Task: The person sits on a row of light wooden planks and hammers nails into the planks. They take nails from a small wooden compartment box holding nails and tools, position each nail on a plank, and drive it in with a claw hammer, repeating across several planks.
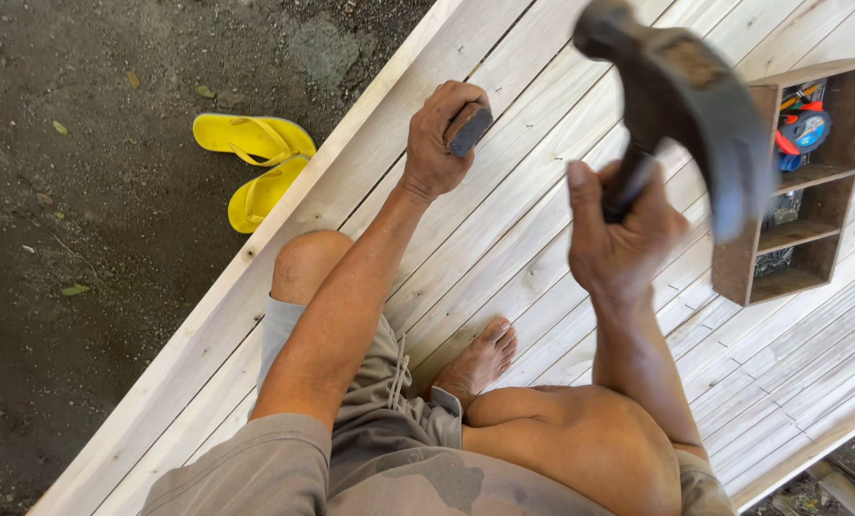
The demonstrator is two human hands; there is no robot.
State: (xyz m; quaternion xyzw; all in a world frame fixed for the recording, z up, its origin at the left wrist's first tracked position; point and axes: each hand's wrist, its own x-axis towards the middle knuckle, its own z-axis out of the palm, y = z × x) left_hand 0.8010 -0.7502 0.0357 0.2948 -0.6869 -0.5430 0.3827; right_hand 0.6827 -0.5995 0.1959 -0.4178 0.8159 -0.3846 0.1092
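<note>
From my head camera, looking down, my left hand (439, 139) sits at about 12 o'clock from my knee, fingers clenched round a short dark punch (469, 128) held against the pale boards (504, 239). My right hand (619, 239) is raised at about 2 o'clock, fist closed on the handle of a hammer (681, 105), whose dark head is blurred and close to the lens, up over the boards. The boards run as a slatted panel from 7 o'clock to 1 o'clock, and I sit on them in grey shorts (370, 449) with one bare foot (480, 358) flat on the wood, just below the two hands. At 3 o'clock, just beside the hammer head, a small wooden box (748, 258) with shelves stands on the panel; in its top shelf lies a tape measure (802, 129). At 10 o'clock, off the panel on dark ground (93, 268), lie yellow sandals (256, 162), touching each other.
</note>
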